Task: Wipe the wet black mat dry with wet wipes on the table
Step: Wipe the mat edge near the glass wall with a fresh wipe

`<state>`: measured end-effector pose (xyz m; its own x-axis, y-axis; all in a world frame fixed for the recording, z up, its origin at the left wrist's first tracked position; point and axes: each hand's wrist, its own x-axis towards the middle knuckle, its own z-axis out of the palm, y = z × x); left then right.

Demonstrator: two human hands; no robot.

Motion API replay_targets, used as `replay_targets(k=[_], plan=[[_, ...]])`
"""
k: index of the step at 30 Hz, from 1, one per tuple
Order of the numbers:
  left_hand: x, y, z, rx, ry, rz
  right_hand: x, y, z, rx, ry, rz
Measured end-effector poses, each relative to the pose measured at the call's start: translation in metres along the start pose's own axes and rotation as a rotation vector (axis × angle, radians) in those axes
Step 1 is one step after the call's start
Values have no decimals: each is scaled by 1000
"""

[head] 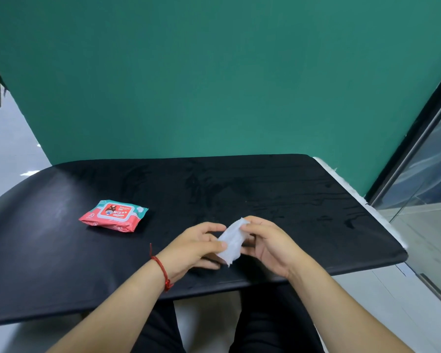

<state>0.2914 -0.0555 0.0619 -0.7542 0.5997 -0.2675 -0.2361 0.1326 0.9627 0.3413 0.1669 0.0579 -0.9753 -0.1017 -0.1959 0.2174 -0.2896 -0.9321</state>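
A black mat covers the table, with wet streaks and droplets across its middle and right part. A folded white wet wipe hangs between both hands just above the mat's near half. My left hand pinches its lower left edge with thumb and fingers. My right hand pinches its upper right corner. A red and teal pack of wipes lies flat on the mat to the left, its lid closed.
A green wall rises right behind the table. A glass partition with a dark frame stands to the right. A white table edge shows along the mat's right side. My legs are under the near edge.
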Motion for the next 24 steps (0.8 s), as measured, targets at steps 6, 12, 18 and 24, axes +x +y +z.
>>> replay_targets(k=[6, 12, 18, 24], plan=[[5, 2, 10, 92, -26, 72, 1, -18, 12, -367, 39, 52], [6, -11, 18, 4, 142, 97, -5, 0, 7, 202, 30, 178], [8, -23, 19, 35, 184, 128, -9, 25, -11, 208, 77, 226], [7, -20, 15, -22, 104, 192, -10, 16, -22, -86, 207, -118]])
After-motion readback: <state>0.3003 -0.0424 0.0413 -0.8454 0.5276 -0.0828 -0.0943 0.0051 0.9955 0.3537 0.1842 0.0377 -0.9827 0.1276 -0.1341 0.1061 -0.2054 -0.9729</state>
